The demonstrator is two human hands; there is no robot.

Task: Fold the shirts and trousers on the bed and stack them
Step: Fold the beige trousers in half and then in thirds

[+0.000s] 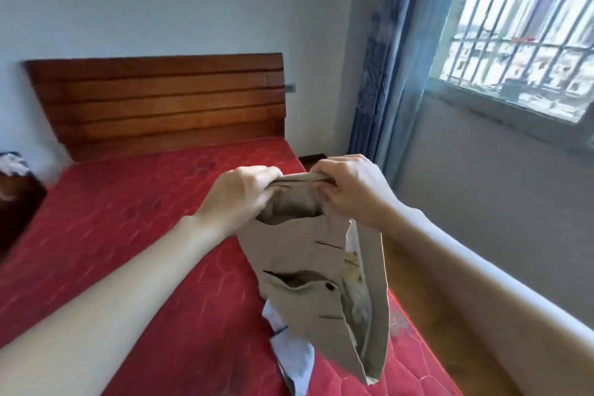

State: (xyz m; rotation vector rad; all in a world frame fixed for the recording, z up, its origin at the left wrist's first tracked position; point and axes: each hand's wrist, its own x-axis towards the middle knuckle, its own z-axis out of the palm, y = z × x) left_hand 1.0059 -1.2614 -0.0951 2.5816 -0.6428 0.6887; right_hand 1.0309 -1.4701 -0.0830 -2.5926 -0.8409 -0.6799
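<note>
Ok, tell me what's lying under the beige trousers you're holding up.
Beneath the beige trousers a light blue garment lies on the red mattress. Most of it is covered, so its type is unclear.

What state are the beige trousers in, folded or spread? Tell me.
Neither: the beige trousers hang unfolded above the bed, gripped at the waistband by the left hand and right hand.

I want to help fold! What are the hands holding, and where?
Both hands, left hand and right hand, grip the beige trousers by the waistband, lifted above the bed.
</note>
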